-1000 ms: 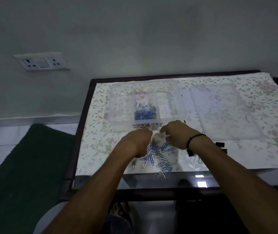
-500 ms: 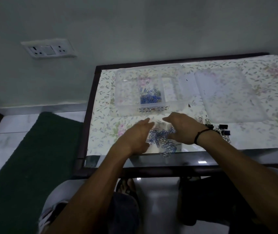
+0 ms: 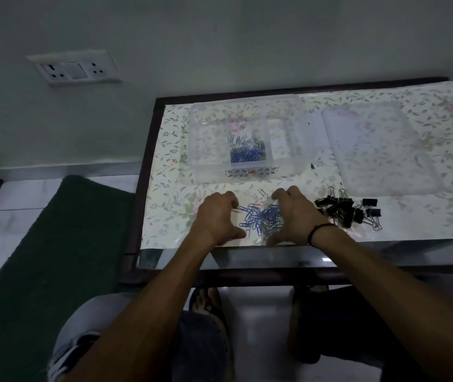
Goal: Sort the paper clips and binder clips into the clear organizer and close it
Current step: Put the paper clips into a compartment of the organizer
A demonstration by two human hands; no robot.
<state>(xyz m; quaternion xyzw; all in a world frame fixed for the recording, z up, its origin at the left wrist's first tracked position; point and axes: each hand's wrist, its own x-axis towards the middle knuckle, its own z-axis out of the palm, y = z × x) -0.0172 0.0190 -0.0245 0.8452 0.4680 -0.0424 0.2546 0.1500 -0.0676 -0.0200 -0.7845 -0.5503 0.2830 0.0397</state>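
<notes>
Left hand (image 3: 217,219) and right hand (image 3: 292,216) cupping open, flanking loose blue paper clips (image 3: 261,219) lying between them. Binder clips (image 3: 343,212) waiting just right of right hand. Clear organizer (image 3: 200,150) sitting straight ahead, lid (image 3: 379,147) lying off.

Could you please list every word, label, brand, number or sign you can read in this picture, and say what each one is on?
No text can be read here.
The clear organizer: no label or brand shows.
Its lid, lying apart on the table's floral cover: none shows.
The black binder clips and blue paper clips: no markings can be made out.
The wall socket plate: no lettering readable; the picture is dim.
</notes>
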